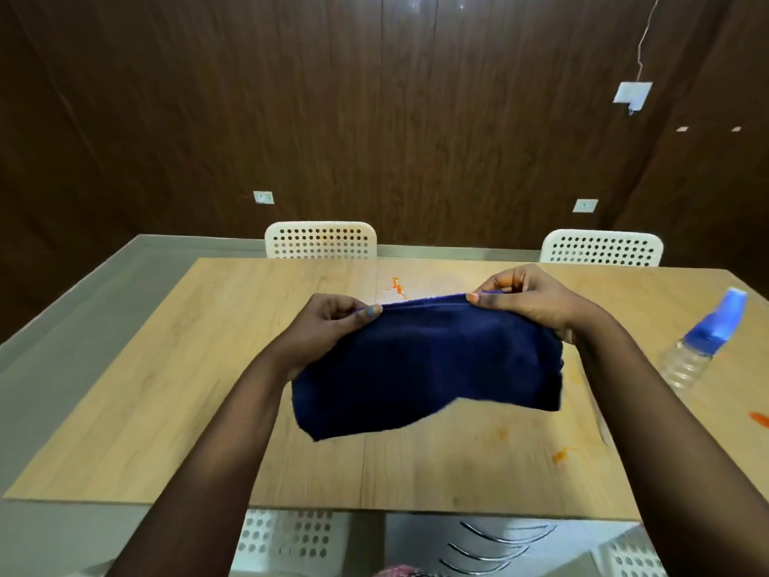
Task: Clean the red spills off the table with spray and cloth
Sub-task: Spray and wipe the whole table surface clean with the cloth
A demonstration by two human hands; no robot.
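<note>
**Q:** Status of both hands and the cloth?

**A:** Working left to right. My left hand [328, 322] pinches the top hem of the navy cloth [428, 368] between thumb and fingers. My right hand [524, 301] pinches the same hem further along. The hands are apart, with the hem stretched between them. The cloth hangs from that edge, lifted above the table [174, 389] near its middle. It appears to be doubled over; I cannot confirm the number of layers.

**Q:** Which spills remain?

**A:** Four marks are visible. One orange-red spill [397, 286] lies beyond the cloth, toward the far edge. A faint smear [576, 377] shows just right of the cloth's lower corner. A streak [562, 455] lies near the front right. A brighter red patch [760, 418] sits at the right border of the view.

**Q:** Location of the spray?

**A:** The spray bottle [703, 343] stands on the table at the far right, well apart from both hands, and neither hand touches it.

**Q:** Progress assessment?

**A:** In my judgement, wiping is largely outstanding. The cloth is being readied, not applied. Whether any spill has been sprayed, I cannot tell. All four marks need wiping.
</note>
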